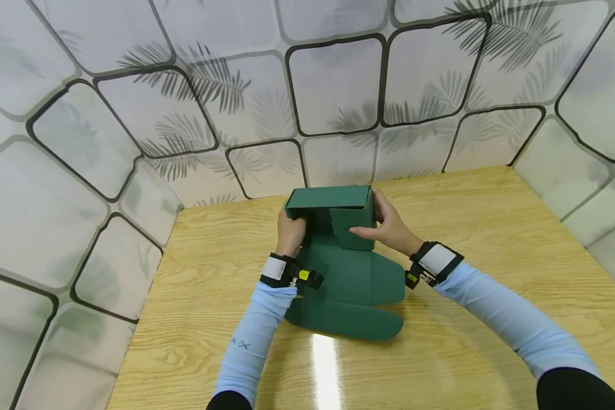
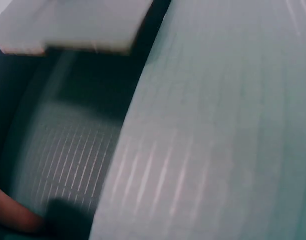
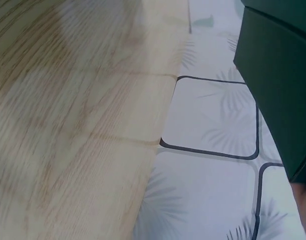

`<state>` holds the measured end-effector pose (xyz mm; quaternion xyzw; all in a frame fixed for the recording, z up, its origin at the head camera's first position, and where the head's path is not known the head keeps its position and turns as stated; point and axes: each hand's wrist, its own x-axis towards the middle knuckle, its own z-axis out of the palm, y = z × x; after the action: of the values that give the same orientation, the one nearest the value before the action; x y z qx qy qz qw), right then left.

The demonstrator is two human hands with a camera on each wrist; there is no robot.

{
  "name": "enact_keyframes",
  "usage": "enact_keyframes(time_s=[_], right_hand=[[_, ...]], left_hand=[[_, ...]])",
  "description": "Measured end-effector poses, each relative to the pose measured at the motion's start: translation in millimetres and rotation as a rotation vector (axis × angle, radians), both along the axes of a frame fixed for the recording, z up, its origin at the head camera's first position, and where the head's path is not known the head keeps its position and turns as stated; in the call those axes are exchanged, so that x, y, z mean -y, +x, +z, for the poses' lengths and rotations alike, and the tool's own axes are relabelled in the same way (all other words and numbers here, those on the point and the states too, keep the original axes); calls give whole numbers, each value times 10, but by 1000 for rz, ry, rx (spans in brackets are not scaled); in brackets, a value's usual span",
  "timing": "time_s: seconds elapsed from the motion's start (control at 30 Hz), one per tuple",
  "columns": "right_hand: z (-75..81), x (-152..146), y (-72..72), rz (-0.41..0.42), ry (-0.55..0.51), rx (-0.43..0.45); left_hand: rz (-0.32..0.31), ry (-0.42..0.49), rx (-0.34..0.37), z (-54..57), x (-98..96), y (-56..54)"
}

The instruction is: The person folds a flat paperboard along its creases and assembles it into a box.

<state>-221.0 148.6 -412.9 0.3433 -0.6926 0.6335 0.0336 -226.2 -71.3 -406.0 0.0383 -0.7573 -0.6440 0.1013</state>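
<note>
The left forearm (image 1: pixel 256 339) and right forearm (image 1: pixel 512 316) are stretched from the near side toward the far middle, where the left hand (image 1: pixel 290 234), partly hidden, is set in a grip and the right hand (image 1: pixel 392 229) is turned inward, its thumb (image 1: pixel 365 233) pointed left.

A pale-grained wooden table (image 1: pixel 492 239) catches a bright streak of light (image 1: pixel 325 361) on its near part, while whitish walls (image 1: pixel 338 85) patterned with rounded black and grey outlines and grey palm fronds (image 1: pixel 217 82) rise behind it and on both sides.
</note>
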Motion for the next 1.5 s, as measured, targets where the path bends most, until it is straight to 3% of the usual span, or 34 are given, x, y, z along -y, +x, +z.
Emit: enact_keyframes(time_s=[0.13, 0.3, 0.5, 1.23, 1.5], right_hand=[[-23, 33, 49, -134, 44, -88], [-67, 80, 78, -302, 90, -176], [-94, 105, 95, -423, 132, -198], [-39, 135, 158, -564, 258, -148], [-14, 138, 155, -577, 218, -188]], left_hand=[[0, -18, -13, 1, -18, 4], [4, -104, -73, 31, -53, 24], [22, -187, -122, 69, -72, 42], [5, -162, -147, 27, -112, 65], [11, -209, -231, 22, -136, 94]])
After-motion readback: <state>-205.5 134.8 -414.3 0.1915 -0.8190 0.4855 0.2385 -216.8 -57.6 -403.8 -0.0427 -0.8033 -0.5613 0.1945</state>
